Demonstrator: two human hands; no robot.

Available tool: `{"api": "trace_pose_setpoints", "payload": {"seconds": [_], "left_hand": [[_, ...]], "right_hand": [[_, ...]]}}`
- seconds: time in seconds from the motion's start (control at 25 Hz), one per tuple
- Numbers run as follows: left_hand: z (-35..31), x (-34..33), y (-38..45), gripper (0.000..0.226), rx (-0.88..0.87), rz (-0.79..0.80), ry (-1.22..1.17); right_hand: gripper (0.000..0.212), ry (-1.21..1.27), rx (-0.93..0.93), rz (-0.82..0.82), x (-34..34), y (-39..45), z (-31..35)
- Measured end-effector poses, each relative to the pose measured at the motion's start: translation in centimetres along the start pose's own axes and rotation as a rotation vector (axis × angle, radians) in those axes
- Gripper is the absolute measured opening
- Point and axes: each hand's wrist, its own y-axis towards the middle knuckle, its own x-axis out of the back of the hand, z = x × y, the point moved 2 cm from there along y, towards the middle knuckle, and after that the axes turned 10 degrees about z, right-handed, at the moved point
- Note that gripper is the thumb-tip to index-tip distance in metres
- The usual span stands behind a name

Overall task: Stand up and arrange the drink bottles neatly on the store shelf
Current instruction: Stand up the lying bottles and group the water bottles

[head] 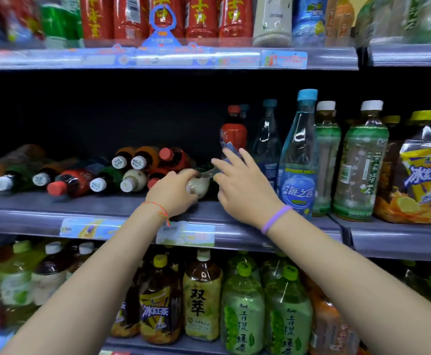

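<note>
On the middle shelf (55,201), the left hand (170,193) grips a pale bottle (199,187) lying at the right end of a heap of toppled bottles (81,175). The right hand (242,185) hovers just beside it, fingers spread and empty, near the upright bottles (337,162).

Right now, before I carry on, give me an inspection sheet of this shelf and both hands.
Surface: middle shelf, grey, price tags on its front rail.
Job's things: pile of fallen bottles lying at left; standing bottles upright in rows at right.
Clutter: nothing seen.
Hands: left hand closed on a pale bottle lying down; right hand open, fingers spread, beside it.
Cables: nothing seen.
Surroundings: upper shelf and lower shelf bottles stand upright.
</note>
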Motion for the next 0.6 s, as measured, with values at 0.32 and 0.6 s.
{"api": "trace_pose_setpoints", "payload": {"seconds": [0.32, 0.6], "left_hand": [[1.5, -0.2, 0.0, 0.044, -0.149, -0.081, -0.064], [1.3, 1.6, -1.1, 0.032, -0.271, -0.312, -0.352]], "right_hand": [[0.045, -0.224, -0.125, 0.357, -2.1, 5.1, 0.7], [0.080, 0.451, -0.178, 0.201, -2.5, 5.2, 1.4]]}}
